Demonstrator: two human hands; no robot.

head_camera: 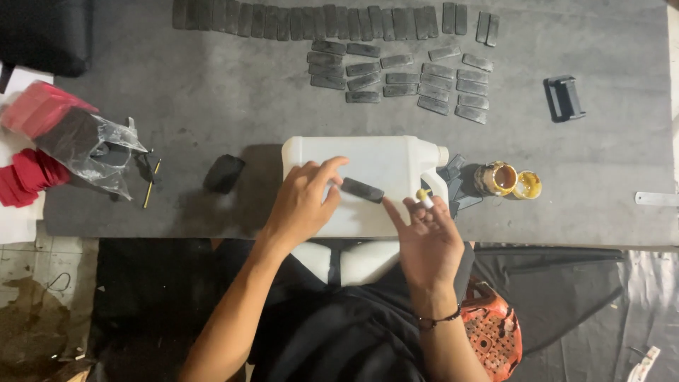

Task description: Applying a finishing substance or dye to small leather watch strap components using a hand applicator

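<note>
A white plastic jug [382, 159] lies flat on the grey table in front of me. On it rests a small dark rectangular strip [363, 189]. My left hand [303, 201] presses fingertips on the strip's left end. My right hand [426, 237] hovers just right of the strip, palm up, pinching a small white brush with a yellowish tip [424, 197]. An open glue tin [497, 178] and its lid [527, 185] sit right of the jug.
Several dark strips lie in rows at the table's far side [399, 74], with a longer row along the back [332, 21]. A black block [223, 173], a plastic bag with red and black pieces [67, 138], a black clip [564, 97] and an orange basket [494, 329] are nearby.
</note>
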